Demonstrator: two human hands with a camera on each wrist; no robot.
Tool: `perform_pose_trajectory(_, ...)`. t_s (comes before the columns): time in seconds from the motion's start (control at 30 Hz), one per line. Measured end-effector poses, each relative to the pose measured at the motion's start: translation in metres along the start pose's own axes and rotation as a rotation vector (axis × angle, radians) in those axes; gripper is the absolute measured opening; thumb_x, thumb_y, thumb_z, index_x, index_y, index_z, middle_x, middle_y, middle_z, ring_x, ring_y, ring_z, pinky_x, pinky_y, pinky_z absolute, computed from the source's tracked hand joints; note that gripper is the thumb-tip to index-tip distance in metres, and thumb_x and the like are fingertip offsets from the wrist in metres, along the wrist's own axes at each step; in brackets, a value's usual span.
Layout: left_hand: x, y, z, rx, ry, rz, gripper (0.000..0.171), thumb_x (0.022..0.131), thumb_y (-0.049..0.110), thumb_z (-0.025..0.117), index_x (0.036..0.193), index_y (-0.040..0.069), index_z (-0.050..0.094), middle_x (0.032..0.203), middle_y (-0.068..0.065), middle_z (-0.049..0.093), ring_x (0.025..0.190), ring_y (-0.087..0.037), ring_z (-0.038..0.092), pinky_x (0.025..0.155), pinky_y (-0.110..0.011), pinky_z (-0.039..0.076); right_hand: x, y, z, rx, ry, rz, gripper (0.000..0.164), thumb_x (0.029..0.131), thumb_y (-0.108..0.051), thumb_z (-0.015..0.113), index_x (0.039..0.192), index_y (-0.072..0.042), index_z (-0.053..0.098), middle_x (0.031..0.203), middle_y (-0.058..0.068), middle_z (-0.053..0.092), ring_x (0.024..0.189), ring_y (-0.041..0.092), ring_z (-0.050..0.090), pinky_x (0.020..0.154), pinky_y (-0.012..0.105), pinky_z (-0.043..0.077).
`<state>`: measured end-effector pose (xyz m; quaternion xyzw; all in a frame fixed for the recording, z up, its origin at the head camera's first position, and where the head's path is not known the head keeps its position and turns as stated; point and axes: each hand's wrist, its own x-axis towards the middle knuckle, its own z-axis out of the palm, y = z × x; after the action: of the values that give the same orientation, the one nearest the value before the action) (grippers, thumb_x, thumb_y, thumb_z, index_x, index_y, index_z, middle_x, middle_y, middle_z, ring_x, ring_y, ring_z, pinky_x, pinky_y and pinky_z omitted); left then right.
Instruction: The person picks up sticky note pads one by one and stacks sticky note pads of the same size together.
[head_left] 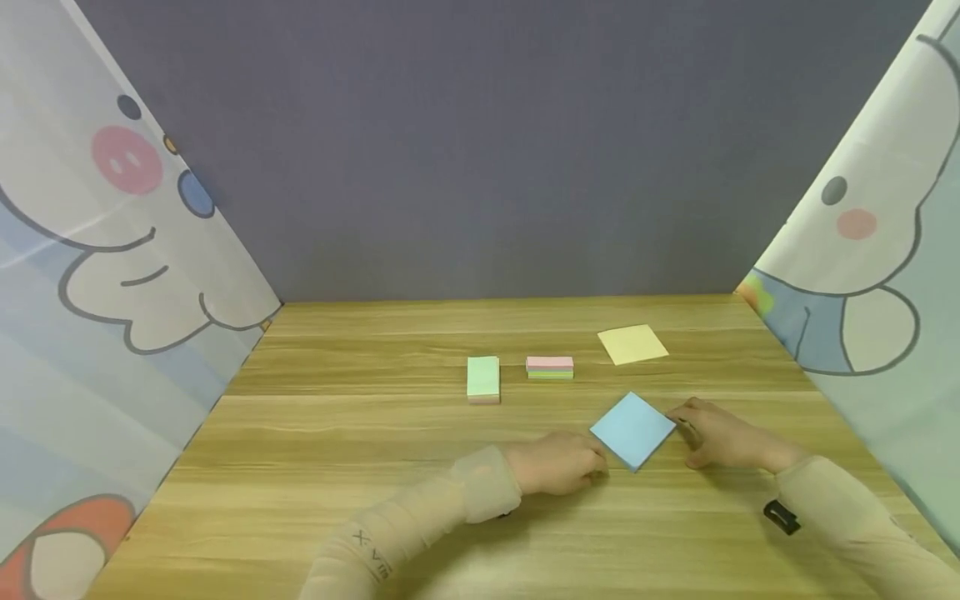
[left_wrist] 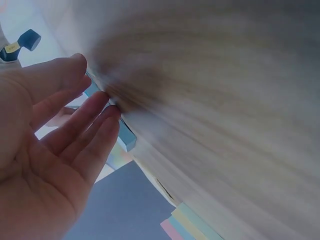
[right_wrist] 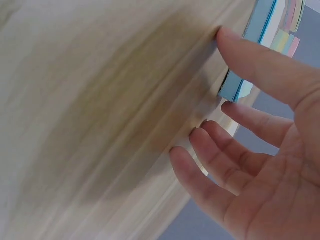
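Note:
A blue sticky note pad (head_left: 633, 431) lies on the wooden table with one corner pointing toward the person. My left hand (head_left: 558, 462) is at its left side, fingers loosely bent and fingertips close to the pad's edge. In the left wrist view the left hand (left_wrist: 60, 130) holds nothing, and the blue pad (left_wrist: 127, 136) shows past its fingertips. My right hand (head_left: 723, 437) is at the pad's right corner with thumb and fingers spread. The right wrist view has the index finger (right_wrist: 255, 120) right at the corner of the blue pad (right_wrist: 231, 87).
Behind the blue pad, a yellow sticky note pad (head_left: 633, 344) lies at the back right. A green-topped stack (head_left: 483, 377) and a smaller pink-topped stack (head_left: 550, 364) are farther left. A grey panel (head_left: 510, 150) closes the table's back, with cartoon-printed sheets on both sides.

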<state>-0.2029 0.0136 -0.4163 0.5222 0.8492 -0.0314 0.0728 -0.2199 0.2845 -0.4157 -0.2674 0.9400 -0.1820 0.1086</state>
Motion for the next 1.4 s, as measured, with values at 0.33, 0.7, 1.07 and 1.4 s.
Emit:
perform_pose_trajectory(0.33,0.005,0.004,0.006,0.124,0.075,0.009,0.019,0.086,0.025,0.064,0.105,0.022,0.067,0.105,0.007,0.06,0.096,-0.004,0.057,0.078,-0.01,0.045,-0.002,-0.001,0.002,0.042,-0.022,0.018,0.063,0.065,-0.013,0.08,0.116,0.012,0.053,0.102,0.016,0.055,0.09,0.027,0.055,0.076,0.043,0.049)
perform_pose_trajectory(0.7,0.01,0.001,0.007,0.146,0.111,0.039,0.014,0.085,0.027,0.065,0.098,0.024,0.069,0.093,0.008,0.06,0.08,-0.002,0.054,0.07,-0.01,0.042,-0.004,0.0,0.008,0.1,-0.011,0.032,0.05,0.068,-0.012,0.078,0.11,0.006,0.057,0.084,0.001,0.048,0.074,0.011,0.044,0.062,0.022,0.041)
perform_pose_trajectory(1.07,0.014,-0.006,0.005,0.072,0.074,-0.007,0.019,0.083,0.025,0.067,0.102,0.024,0.069,0.097,0.008,0.061,0.086,-0.003,0.057,0.076,-0.01,0.044,-0.003,0.0,0.01,0.065,0.027,0.017,0.05,0.066,-0.013,0.079,0.107,0.007,0.058,0.082,0.0,0.048,0.073,0.009,0.043,0.061,0.023,0.042)
perform_pose_trajectory(1.4,0.016,-0.012,0.003,-0.01,0.063,-0.039,0.022,0.085,0.022,0.066,0.106,0.019,0.068,0.099,0.006,0.062,0.087,-0.003,0.058,0.075,-0.008,0.044,-0.004,-0.001,0.009,0.064,0.051,-0.006,0.047,0.066,-0.014,0.078,0.104,0.006,0.06,0.08,-0.001,0.049,0.072,0.007,0.044,0.061,0.022,0.042)
